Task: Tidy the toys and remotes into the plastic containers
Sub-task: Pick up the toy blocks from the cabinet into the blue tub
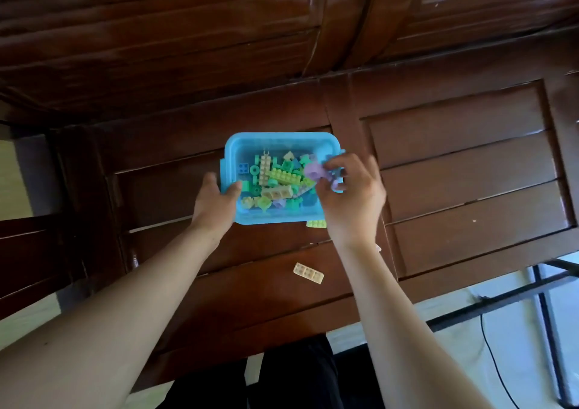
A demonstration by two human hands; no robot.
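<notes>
A blue plastic container (275, 141) sits on the dark wooden table (463, 170), filled with several pastel toy bricks (275, 177). My left hand (216, 205) grips the container's near-left rim, thumb over the edge. My right hand (351, 195) hovers over the container's right side and pinches a lilac toy piece (313, 170) in its fingertips. A cream brick (308, 273) lies loose on the table in front of the container. A pale yellow-green brick (315, 224) peeks out at the container's near-right corner, partly hidden by my right wrist.
The slatted table top stretches far to the right and back. Its near edge runs diagonally under my forearms. A light floor with a black metal frame (501, 296) and a thin black cable (492, 352) lies at lower right.
</notes>
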